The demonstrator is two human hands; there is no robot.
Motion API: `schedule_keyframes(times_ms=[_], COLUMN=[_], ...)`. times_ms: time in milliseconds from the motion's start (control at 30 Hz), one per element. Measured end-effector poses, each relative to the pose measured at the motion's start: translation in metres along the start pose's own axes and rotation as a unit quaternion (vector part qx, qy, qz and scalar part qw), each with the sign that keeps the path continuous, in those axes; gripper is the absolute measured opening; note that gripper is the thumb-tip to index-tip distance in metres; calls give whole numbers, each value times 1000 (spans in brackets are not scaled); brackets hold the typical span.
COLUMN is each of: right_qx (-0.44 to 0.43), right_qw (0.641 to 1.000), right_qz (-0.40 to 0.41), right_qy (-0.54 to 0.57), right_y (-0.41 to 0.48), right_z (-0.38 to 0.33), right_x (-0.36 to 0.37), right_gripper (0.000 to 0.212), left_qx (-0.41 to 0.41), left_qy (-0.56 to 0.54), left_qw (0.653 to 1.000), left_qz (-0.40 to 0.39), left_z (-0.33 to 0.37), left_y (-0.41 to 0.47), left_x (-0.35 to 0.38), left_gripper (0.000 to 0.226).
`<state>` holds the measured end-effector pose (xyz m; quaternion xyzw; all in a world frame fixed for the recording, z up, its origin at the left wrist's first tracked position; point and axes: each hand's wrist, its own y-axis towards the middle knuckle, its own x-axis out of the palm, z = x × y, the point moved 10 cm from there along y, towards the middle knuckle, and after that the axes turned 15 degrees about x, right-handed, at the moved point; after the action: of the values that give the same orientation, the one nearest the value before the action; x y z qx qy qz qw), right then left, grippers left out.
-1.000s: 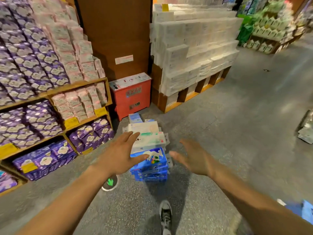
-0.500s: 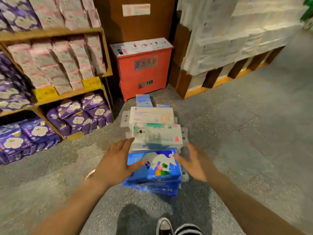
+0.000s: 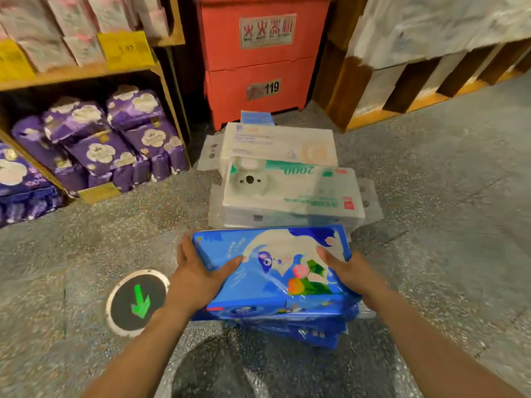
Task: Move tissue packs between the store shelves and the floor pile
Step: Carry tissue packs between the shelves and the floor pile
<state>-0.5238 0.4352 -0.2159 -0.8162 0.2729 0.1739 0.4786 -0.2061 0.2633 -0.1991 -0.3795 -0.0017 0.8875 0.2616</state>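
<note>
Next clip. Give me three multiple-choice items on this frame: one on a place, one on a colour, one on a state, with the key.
1. Where is the green-arrow floor marker?
A. on the floor, left of the left hand
B. on a shelf
C. on a wall

2. What colour is the tissue pack being held?
A. white
B. blue
C. purple

3. How are the hands?
A. both hang free
B. only one touches the pack
C. the left hand and the right hand each hold one end of the pack

Key:
1 A, the marker lies on the floor beside that arm.
2 B, its wrapper is blue with a white animal.
3 C, each hand clasps one end.
</note>
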Motion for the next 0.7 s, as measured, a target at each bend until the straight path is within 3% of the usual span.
schedule_keyframes(times_ms=[33,100,167,300,467,533,667,700], right_qx=[-2,-3,-12,-48,-111,-134,-189,-212], right_qw=[1000,999,998,993,985,982,975,971], right_qz=[-8,-4,-6,17,8,1,-12,-18], right_qy=[16,41,61,110,129,133,112,108], right_y=[5,-8,-31,-91,-215,-278,-411,-441], right_z=[1,-7,-22,-74,-183,-230,-321,-341], right_x=[3,1,-5,-44,-112,-139,-190,-202], right_gripper=[108,90,67,26,45,42,64,60], left_qx=[-29,-64,-71,-58,-51,-48,-14,-2], left_qy=[-28,-61,-79,-122,-181,-191,-167,-159], left_qw=[999,996,994,986,960,955,959,958], left_qz=[12,24,33,98,205,221,227,238], left_z=[-8,-12,-4,34,116,158,245,269], left_y=[0,-1,-3,-22,-71,-94,-149,-166], left_x=[0,-2,-10,-68,-219,-287,-425,-458], left_gripper=[137,116,92,80,59,46,49,49])
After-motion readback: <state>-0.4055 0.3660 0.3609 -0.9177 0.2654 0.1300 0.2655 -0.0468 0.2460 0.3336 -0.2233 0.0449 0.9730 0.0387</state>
